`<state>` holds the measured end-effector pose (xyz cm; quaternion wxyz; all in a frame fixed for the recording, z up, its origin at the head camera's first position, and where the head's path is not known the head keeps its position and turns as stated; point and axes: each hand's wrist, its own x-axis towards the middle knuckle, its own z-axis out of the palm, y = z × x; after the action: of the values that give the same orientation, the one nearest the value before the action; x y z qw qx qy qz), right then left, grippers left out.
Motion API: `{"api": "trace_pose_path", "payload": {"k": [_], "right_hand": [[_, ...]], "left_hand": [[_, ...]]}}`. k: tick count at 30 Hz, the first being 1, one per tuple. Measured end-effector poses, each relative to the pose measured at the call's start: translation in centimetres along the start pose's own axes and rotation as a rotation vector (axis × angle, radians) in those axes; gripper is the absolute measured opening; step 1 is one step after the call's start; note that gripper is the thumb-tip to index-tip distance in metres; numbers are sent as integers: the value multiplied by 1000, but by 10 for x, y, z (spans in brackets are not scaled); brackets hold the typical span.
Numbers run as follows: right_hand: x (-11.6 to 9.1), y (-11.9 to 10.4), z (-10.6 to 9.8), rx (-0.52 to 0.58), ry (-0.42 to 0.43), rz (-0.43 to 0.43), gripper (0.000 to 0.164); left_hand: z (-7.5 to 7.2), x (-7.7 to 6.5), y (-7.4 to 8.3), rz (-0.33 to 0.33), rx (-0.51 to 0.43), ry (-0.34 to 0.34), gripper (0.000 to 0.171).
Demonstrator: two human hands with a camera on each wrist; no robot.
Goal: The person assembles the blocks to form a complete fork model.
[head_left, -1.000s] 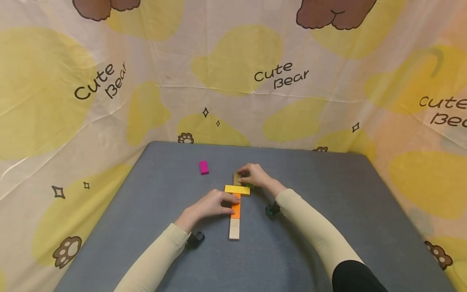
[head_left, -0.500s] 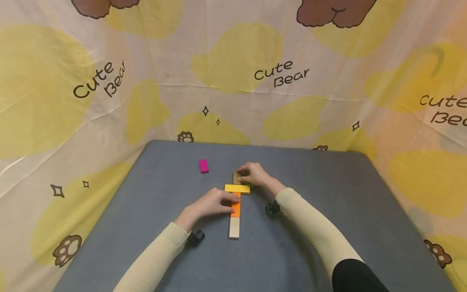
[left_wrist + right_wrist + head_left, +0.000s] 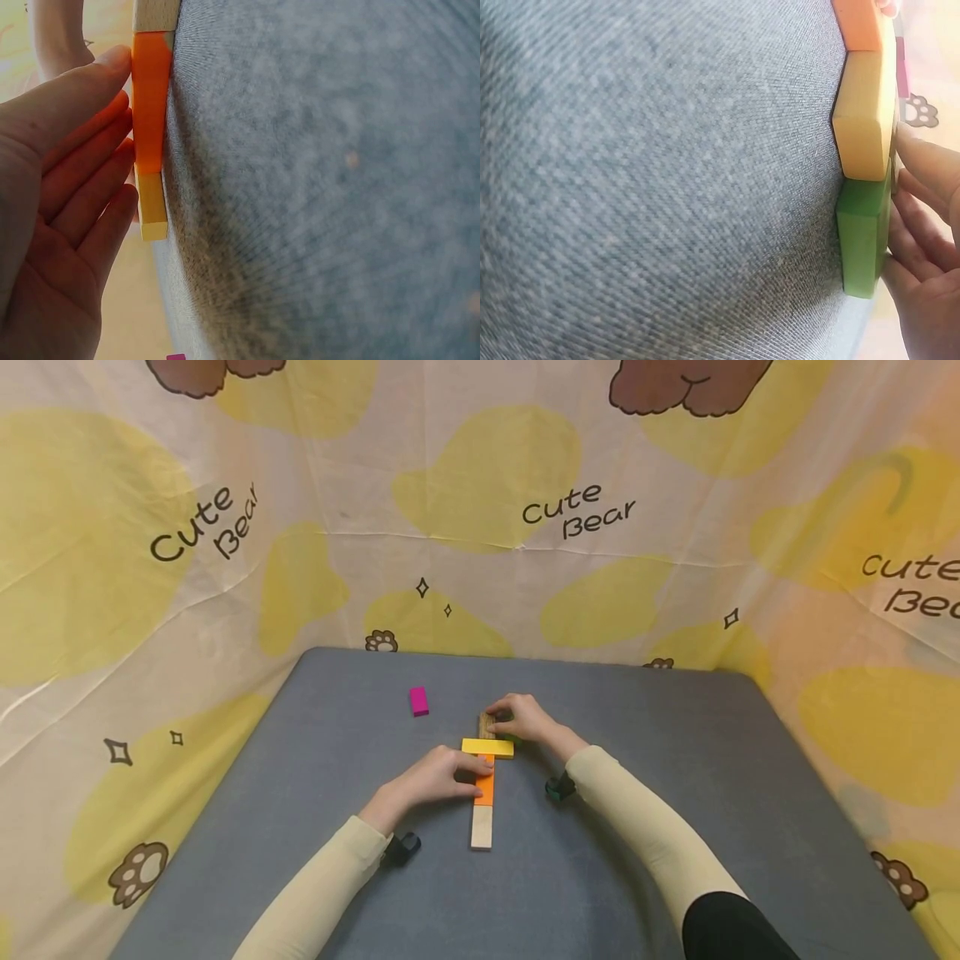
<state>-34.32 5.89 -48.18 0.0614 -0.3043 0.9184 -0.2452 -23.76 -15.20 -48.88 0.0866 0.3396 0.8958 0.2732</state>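
A row of flat blocks runs away from me on the table: a pale wooden block (image 3: 482, 828), an orange block (image 3: 486, 785), a yellow block (image 3: 487, 747) set crosswise, and a brown block (image 3: 483, 727) behind it. My left hand (image 3: 431, 777) rests its thumb and extended fingers on the orange block, as the left wrist view also shows. My right hand (image 3: 528, 720) touches the brown block with thumb and fingertips. Beside it, a green block (image 3: 861, 236) adjoins the yellow one; the hand mostly hides it in the head view.
A magenta block (image 3: 419, 702) lies apart at the back left of the grey table (image 3: 637, 810). Dark wrist cameras hang under both sleeves. A printed cloth (image 3: 465, 485) encloses the table's back and sides.
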Motion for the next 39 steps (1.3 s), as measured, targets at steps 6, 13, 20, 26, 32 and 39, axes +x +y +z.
{"api": "trace_pose_path", "payload": {"k": [6, 13, 20, 26, 32, 39], "right_hand": [[0, 0, 1, 14, -3, 5, 38], [2, 1, 0, 21, -10, 2, 39], [-1, 4, -2, 79, 38, 37, 48], [-13, 5, -8, 112, 121, 73, 57], [-31, 3, -11, 92, 142, 85, 60], [-44, 0, -1, 38, 155, 98, 59]], "left_hand": [[1, 0, -1, 7, 8, 1, 40], [0, 0, -1, 6, 2, 0, 40], [1, 0, -1, 9, 2, -1, 39], [1, 0, -1, -3, -2, -9, 40], [-1, -1, 2, -5, -1, -11, 40], [-1, -1, 4, -10, -5, -12, 41]]}}
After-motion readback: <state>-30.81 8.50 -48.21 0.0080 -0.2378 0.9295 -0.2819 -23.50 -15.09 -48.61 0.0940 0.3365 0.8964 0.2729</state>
